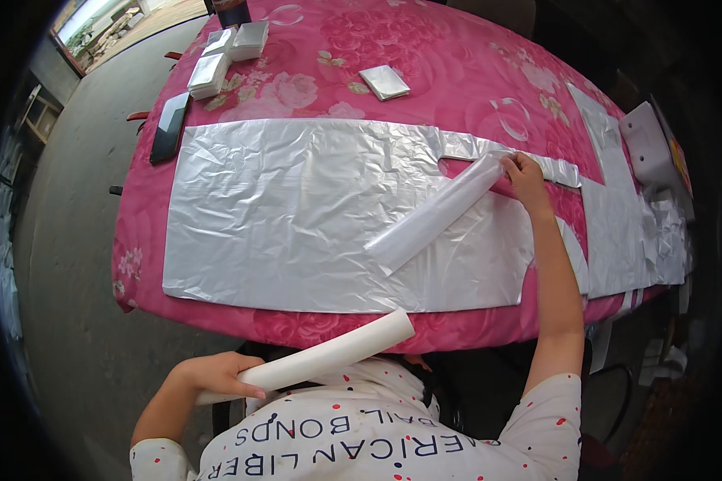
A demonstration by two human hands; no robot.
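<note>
My left hand (231,375) is closed round a white roll (337,346), held slanting over my lap below the table's near edge. My right hand (525,176) pinches the upper end of a folded strip of whitish plastic film (437,212). The strip slants down to the left across a large silvery-white plastic carrier bag (281,216). This bag lies flat and creased, with its handle end to the right, under my right hand and forearm. What the rest of my right fingers touch is hidden.
A pink flowered tablecloth (313,40) covers the table. Small folded silvery packets (208,74) sit in stacks at the far left, beside a dark phone (170,127). A single folded packet (385,82) lies at far centre. More plastic bags (618,240) lie at right, near a white container (646,140).
</note>
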